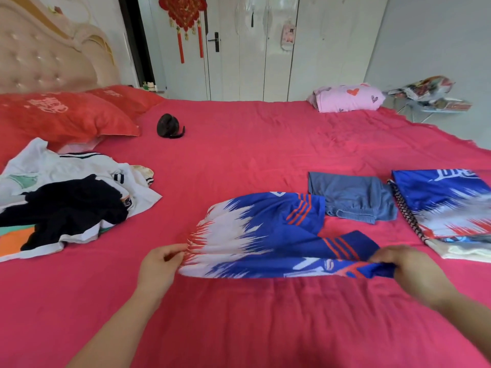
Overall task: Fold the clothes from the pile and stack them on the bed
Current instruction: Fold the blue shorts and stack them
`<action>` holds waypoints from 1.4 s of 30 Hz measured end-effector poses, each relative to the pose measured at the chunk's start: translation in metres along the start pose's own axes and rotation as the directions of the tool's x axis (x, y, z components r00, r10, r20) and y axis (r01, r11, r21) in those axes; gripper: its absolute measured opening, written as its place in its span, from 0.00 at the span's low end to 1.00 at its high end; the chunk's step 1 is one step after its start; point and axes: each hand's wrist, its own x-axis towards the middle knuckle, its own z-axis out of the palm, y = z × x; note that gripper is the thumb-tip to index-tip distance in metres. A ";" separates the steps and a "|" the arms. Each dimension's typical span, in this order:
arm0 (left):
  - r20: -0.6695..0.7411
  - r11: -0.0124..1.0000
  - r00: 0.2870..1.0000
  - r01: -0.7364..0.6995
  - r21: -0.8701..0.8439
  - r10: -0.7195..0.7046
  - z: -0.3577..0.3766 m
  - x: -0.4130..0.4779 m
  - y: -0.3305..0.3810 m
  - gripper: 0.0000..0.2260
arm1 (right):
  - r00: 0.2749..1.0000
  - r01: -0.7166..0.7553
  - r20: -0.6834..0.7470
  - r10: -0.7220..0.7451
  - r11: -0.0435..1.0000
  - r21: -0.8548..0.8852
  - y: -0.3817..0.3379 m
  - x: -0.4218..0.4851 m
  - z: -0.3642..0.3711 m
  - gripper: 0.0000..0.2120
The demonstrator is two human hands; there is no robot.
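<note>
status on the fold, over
Left hand, right hand both pinch blue, white and red printed garment, near edge lifted. White and black clothes pile unfolded. Nothing blocks.

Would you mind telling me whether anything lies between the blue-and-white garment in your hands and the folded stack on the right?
Partly. The grey-blue shorts lie folded on the bed between the blue-and-white garment and the stack, toward the far side. Along the near edge, beside the right hand, only bare bed shows.
</note>
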 end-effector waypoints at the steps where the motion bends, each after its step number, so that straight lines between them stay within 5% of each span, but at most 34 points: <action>1: 0.027 0.993 0.999 -0.035 0.116 0.032 0.005 -0.004 -0.003 0.10 | 0.994 0.026 0.109 -0.021 0.998 -0.049 0.007 -0.007 -0.003 0.29; 3: 0.066 0.946 0.997 -0.055 0.320 0.036 0.016 -0.012 -0.008 0.11 | 0.956 0.079 0.293 -0.015 0.975 -0.206 0.003 -0.018 -0.005 0.31; 5: 0.045 0.823 0.999 -0.003 0.568 -0.027 0.023 -0.025 -0.004 0.14 | 0.917 -0.074 0.366 0.160 0.968 -0.238 -0.005 -0.020 0.000 0.27; 8: 0.092 0.720 0.985 -0.168 0.673 0.143 0.032 -0.040 0.007 0.17 | 0.943 -0.258 0.213 0.257 0.966 -0.024 -0.027 -0.013 0.015 0.24; 11: 0.321 0.643 0.897 -0.442 0.625 0.304 0.040 -0.045 0.008 0.20 | 0.994 -0.093 0.066 0.092 0.996 0.007 -0.055 -0.008 0.048 0.21; 14: 0.494 0.601 0.860 -0.464 0.651 0.129 0.045 -0.051 0.003 0.26 | 0.995 -0.080 0.058 0.082 0.996 -0.042 -0.076 -0.008 0.076 0.21; 18: 0.580 0.529 0.800 -0.429 0.732 -0.155 0.046 -0.050 -0.021 0.28 | 0.870 -0.258 0.359 0.338 0.932 -0.253 -0.063 -0.023 0.098 0.27; 20: 0.582 0.511 0.803 -0.449 0.733 -0.129 0.046 -0.041 -0.010 0.28 | 0.817 -0.252 0.465 0.342 0.936 -0.245 -0.055 -0.019 0.095 0.28; 24: 0.521 0.540 0.849 -0.481 0.690 0.091 0.051 -0.006 0.026 0.23 | 0.865 -0.258 0.410 0.290 0.957 -0.133 -0.054 0.028 0.064 0.10; 27: 0.501 0.589 0.857 -0.469 0.658 0.123 0.063 0.027 0.041 0.18 | 0.894 -0.218 0.360 0.268 0.960 -0.176 -0.052 0.067 0.050 0.09; 35: 0.395 0.657 0.904 -0.399 0.640 0.164 0.101 0.134 0.039 0.17 | 0.918 -0.293 0.240 0.315 0.948 -0.125 -0.009 0.179 0.082 0.18; 39: 0.373 0.653 0.924 -0.337 0.679 0.089 0.120 0.177 0.024 0.20 | 0.954 -0.250 0.125 0.273 0.952 -0.175 0.013 0.238 0.108 0.13; 42: 0.424 0.595 0.905 -0.323 0.736 -0.033 0.132 0.195 0.012 0.19 | 0.957 -0.225 0.110 0.268 0.926 -0.302 0.025 0.265 0.130 0.22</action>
